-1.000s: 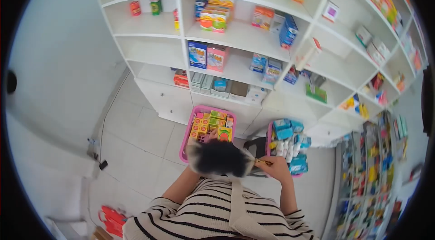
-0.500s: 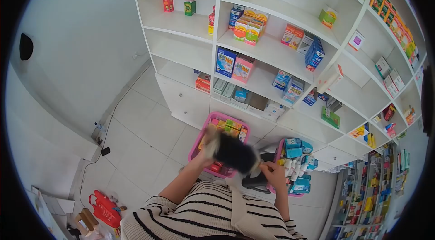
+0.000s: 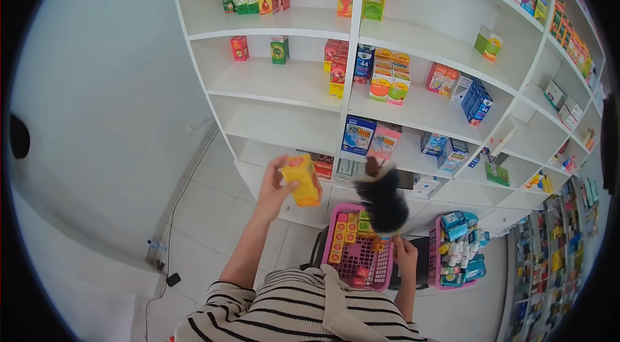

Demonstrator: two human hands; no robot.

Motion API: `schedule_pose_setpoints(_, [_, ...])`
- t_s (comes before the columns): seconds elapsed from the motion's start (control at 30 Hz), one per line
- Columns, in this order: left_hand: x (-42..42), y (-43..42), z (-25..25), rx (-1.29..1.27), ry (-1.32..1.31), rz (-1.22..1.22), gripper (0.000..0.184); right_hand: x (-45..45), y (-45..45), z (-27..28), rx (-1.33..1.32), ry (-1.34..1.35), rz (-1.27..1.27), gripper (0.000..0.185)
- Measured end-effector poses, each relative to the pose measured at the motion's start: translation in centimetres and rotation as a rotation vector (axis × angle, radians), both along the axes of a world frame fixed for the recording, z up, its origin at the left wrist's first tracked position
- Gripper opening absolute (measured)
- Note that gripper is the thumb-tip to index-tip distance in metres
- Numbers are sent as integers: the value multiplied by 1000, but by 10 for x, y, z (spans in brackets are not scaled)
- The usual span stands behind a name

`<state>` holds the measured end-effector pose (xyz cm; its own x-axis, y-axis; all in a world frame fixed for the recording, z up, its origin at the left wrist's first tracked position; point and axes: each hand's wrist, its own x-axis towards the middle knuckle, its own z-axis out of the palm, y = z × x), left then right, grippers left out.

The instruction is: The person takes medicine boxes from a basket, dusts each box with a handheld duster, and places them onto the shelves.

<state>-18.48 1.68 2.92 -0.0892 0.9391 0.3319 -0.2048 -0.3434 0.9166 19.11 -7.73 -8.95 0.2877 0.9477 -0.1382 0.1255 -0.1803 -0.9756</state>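
Note:
My left hand (image 3: 271, 188) grips a yellow and orange medicine box (image 3: 301, 180), raised in front of the lower shelves. In my right hand (image 3: 405, 255) is the handle of a black fluffy duster (image 3: 384, 203), its head upright and a little blurred. Below the duster stands a pink basket (image 3: 332, 229) holding several small yellow, green and red boxes. The duster head covers part of the basket's far edge and the lower shelf behind it. A gap separates the box from the duster.
White shelving (image 3: 278, 77) with medicine boxes spans the view ahead. A second pink basket (image 3: 434, 264) holds blue packs and white bottles at right. A black cable (image 3: 169, 213) runs along the floor at left, by a white wall.
My left hand has come up from the first basket and now shows a yellow box in its grip. The duster has swung more upright. The view has shifted, showing more of the upper shelves.

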Motion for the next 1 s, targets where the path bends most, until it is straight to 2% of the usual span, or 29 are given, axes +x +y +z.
schedule_pose_setpoints(0.03, [-10,9,19,10,-35,-4,67,-13,5,0,4,1,-23,34])
schedule_pose_setpoints(0.1, [-20,35,49,77,10,-57,67,-35,9,6,118,-276,-61,31])
schedule_pose_setpoints(0.23, [0,84,118,270,160,-214,65,-69,-13,34,87,-183,-140,30])
schedule_pose_setpoints(0.3, [20,110,155,455,294,-176,63,-71,-27,26,64,-189,-177,30])
schedule_pose_setpoints(0.37, [44,128,194,653,286,-161,57,-65,-41,7,62,-256,-234,30])
schedule_pose_setpoints(0.4, [53,136,209,656,275,-175,57,-63,-48,4,62,-262,-251,30])
schedule_pose_setpoints(0.5, [82,160,238,784,369,-62,53,-51,-60,1,-13,-208,-293,29])
schedule_pose_setpoints(0.57, [102,176,246,948,583,177,49,-42,-61,-4,8,-181,-316,29])
schedule_pose_setpoints(0.67, [131,202,259,1039,678,300,45,-28,-59,6,-3,-170,-324,31])
schedule_pose_setpoints(0.8, [157,247,281,930,770,425,41,-10,-43,27,-14,-156,-282,33])
schedule_pose_setpoints(0.87, [164,275,281,741,888,561,41,-1,-37,29,24,-172,-272,33])
schedule_pose_setpoints(0.9, [168,285,282,744,881,566,41,4,-37,27,44,-192,-243,32])
schedule_pose_setpoints(0.97, [174,302,281,737,1069,819,44,14,-37,23,69,-206,-203,30])
schedule_pose_setpoints(1.0, [176,306,280,742,1064,825,44,20,-38,22,78,-208,-203,30])
